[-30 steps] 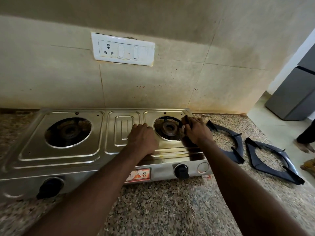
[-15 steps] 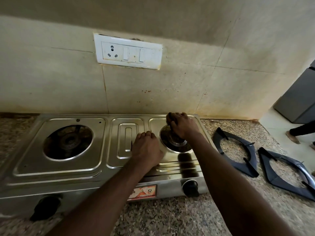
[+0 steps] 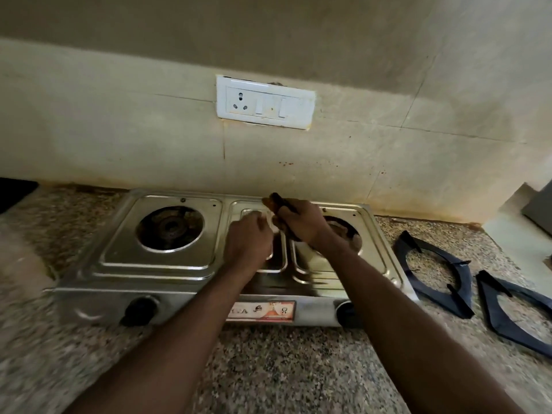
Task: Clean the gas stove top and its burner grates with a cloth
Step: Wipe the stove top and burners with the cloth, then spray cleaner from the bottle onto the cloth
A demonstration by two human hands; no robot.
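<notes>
Dim indoor light, motion blur throughout, wide-angle bending at edges, darker corners

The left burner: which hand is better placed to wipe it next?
Left, likely. The left hand is above the middle of the stove, nearer the left burner, and seems to hold a whitish cloth. The right hand grips a dark piece and lies farther off.

Glossy, mirror-smooth stainless-steel two-burner stove (image 3: 167, 264), dulled to rough, rusty metal at the round left burner (image 3: 170, 227); matt black knob (image 3: 139, 309), plastic by its look, on the front. Beneath, polished speckled granite counter (image 3: 283, 369). Alongside, two matt blue-black square metal grates (image 3: 464, 282). Behind, smooth, stained beige wall tiles (image 3: 119, 138) and glossy white plastic switch plate (image 3: 265, 103). Dark thing (image 3: 280, 201) gripped in right hand (image 3: 301, 222): material lost to blur.
</notes>
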